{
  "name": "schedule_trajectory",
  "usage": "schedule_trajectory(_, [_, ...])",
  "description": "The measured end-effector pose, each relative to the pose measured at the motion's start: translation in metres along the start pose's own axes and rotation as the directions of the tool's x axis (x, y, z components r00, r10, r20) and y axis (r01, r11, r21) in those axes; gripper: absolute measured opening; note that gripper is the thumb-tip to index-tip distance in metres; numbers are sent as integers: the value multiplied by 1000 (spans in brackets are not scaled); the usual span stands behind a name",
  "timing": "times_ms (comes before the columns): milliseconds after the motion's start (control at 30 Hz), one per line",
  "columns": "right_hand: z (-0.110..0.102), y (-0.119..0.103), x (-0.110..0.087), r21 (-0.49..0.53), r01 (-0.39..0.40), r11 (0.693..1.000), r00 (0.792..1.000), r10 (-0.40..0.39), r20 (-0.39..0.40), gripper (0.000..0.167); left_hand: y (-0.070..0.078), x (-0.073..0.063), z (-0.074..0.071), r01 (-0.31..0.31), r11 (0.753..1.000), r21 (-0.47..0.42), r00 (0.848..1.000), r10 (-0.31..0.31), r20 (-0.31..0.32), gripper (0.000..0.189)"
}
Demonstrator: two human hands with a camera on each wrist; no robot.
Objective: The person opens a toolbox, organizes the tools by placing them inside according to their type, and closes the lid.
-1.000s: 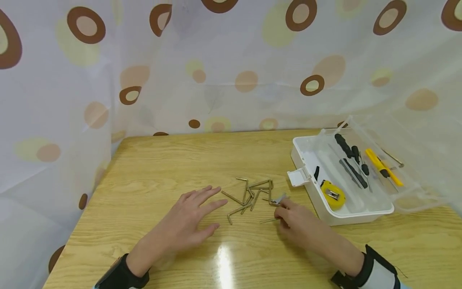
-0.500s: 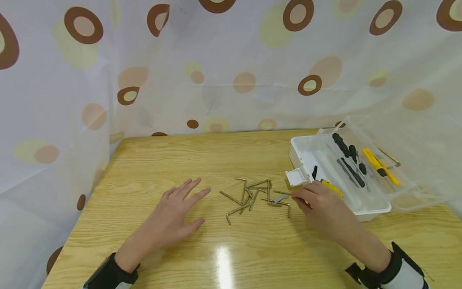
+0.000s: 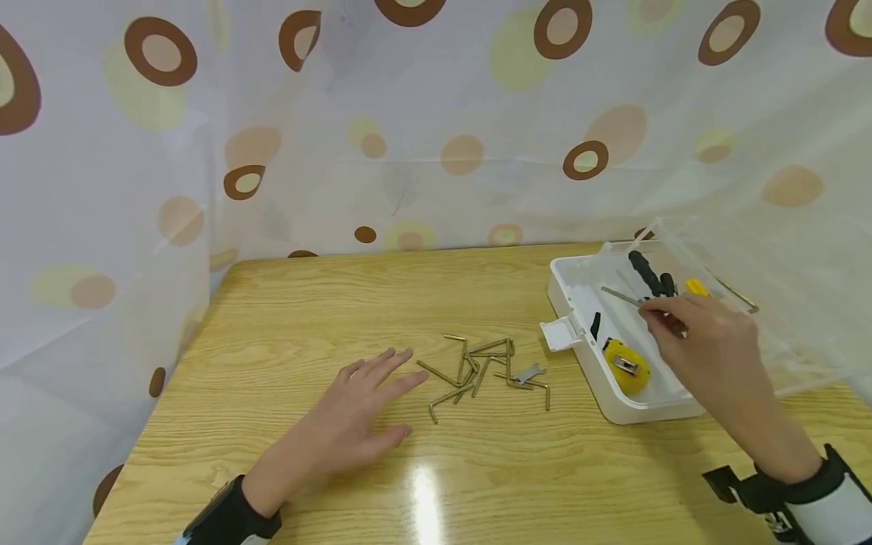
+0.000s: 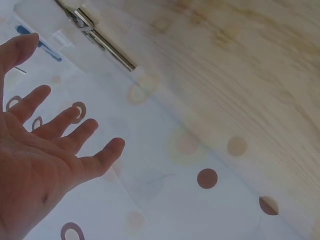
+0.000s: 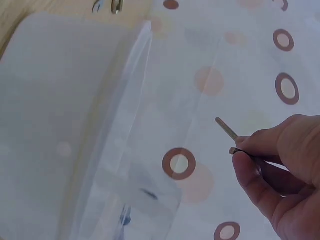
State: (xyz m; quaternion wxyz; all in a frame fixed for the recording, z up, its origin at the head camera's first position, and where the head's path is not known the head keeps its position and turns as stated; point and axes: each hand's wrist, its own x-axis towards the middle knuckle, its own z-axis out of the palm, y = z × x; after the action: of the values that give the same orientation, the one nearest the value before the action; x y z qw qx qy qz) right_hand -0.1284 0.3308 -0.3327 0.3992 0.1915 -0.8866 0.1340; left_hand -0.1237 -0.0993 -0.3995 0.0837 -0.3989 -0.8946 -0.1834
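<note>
My right hand (image 3: 711, 344) is over the white toolbox (image 3: 654, 416), pinching a brass-coloured hex key (image 3: 620, 296) between thumb and fingers. The right wrist view shows the key's two ends (image 5: 226, 128) poking out of the pinch. My left hand (image 3: 347, 424) hovers with spread fingers just left of a loose pile of L-shaped hex keys (image 3: 453, 394), holding nothing. In the left wrist view its palm (image 4: 40, 170) is bare. A small grey open-end wrench (image 3: 527, 374) lies at the pile's right side.
Inside the toolbox are a yellow tape measure (image 3: 627, 367) and black-handled screwdrivers (image 3: 645, 272), partly hidden by my right hand. Its clear lid (image 3: 790, 303) leans open to the right, and a white latch (image 3: 561, 334) juts out left. A patterned curtain (image 3: 422, 113) hangs behind the table.
My right hand has lifted the hex key from beside the pile and carried it right, over the toolbox. The left hand shifted slightly left, then came back near the pile.
</note>
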Motion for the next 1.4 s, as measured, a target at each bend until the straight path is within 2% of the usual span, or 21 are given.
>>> schedule_trajectory(200, [-21,28,0,-113,-113,987,993,108,-49,13,9,2,2,-35,999,13,999,35,5,66])
schedule_trajectory(300, [-31,40,-1,-146,-211,967,977,207,-39,12,12,2,3,-53,998,20,999,53,1,66])
schedule_trajectory(367, [-36,47,-1,-152,-321,935,946,323,-11,15,13,2,4,-68,997,32,998,68,-3,66])
schedule_trajectory(500, [-43,58,-5,-143,-496,856,862,505,33,24,16,2,5,-100,993,59,995,101,-19,68])
schedule_trajectory(533, [-44,61,-7,-138,-529,837,841,539,43,26,17,2,5,-108,992,63,994,109,-22,68])
schedule_trajectory(633, [-44,69,-12,-141,-574,806,808,586,63,29,19,1,6,-123,990,72,992,124,-17,68])
schedule_trajectory(767, [-43,75,-18,-188,-610,770,763,635,124,30,22,-1,8,-120,989,81,993,120,4,68])
schedule_trajectory(833, [-43,77,-20,-199,-618,760,749,647,144,30,23,-1,9,-115,990,85,993,115,9,69])
schedule_trajectory(1167, [-40,82,-15,-237,-611,756,733,653,191,32,24,-2,8,-95,990,104,995,94,16,66])
schedule_trajectory(1200, [-39,81,-15,-246,-606,757,734,651,195,34,24,-2,8,-94,990,104,996,93,17,65])
schedule_trajectory(1300, [-40,82,-14,-319,-591,741,698,668,258,52,25,-3,8,-94,990,104,996,93,19,64])
schedule_trajectory(1333, [-41,83,-13,-335,-572,748,694,660,287,59,24,-3,8,-94,990,105,996,92,21,64])
schedule_trajectory(1400, [-41,86,-10,-334,-518,787,707,614,351,72,24,-2,8,-93,990,105,996,91,24,64])
